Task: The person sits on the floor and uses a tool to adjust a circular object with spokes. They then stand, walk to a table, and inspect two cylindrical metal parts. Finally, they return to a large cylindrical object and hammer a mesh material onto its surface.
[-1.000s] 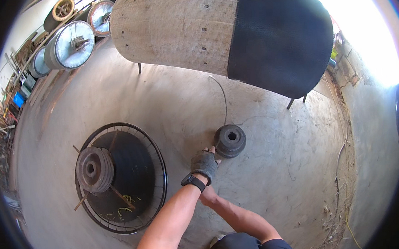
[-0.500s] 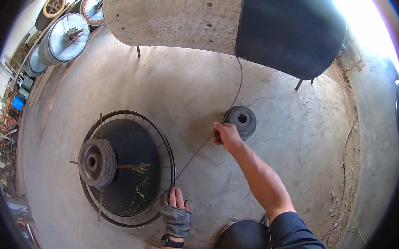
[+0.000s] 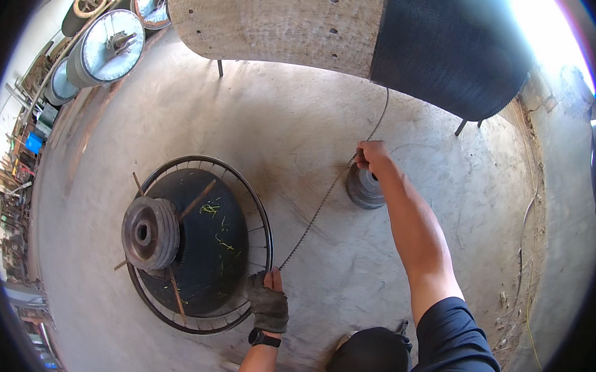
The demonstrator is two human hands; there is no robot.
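A thin dark toothed strip [image 3: 315, 220] runs slanting across the floor between my hands. My right hand [image 3: 372, 156], bare, is closed in a pinch on it, just over the far edge of a grey grooved pulley [image 3: 365, 193], which it partly hides. My left hand [image 3: 269, 303], in a grey fingerless glove, has its fingers closed on the strip's near end beside the rim of a spoked wheel [image 3: 269, 234]. Inside that wheel lies a black dome [image 3: 214, 256], topped by another grooved pulley [image 3: 150, 232] with rusty rods sticking out around it.
Ahead stands a low table with a worn wooden board [image 3: 278, 34] and a black ridged sheet [image 3: 445, 46]; the strip goes up to its edge. Metal drums [image 3: 109, 48] and clutter line the far left. Cables [image 3: 529, 222] lie along the right wall.
My right hand has moved away from me and to the right along the strip. The wheel's rods have turned to new angles. My left hand stays near the rim, its fingers more bent.
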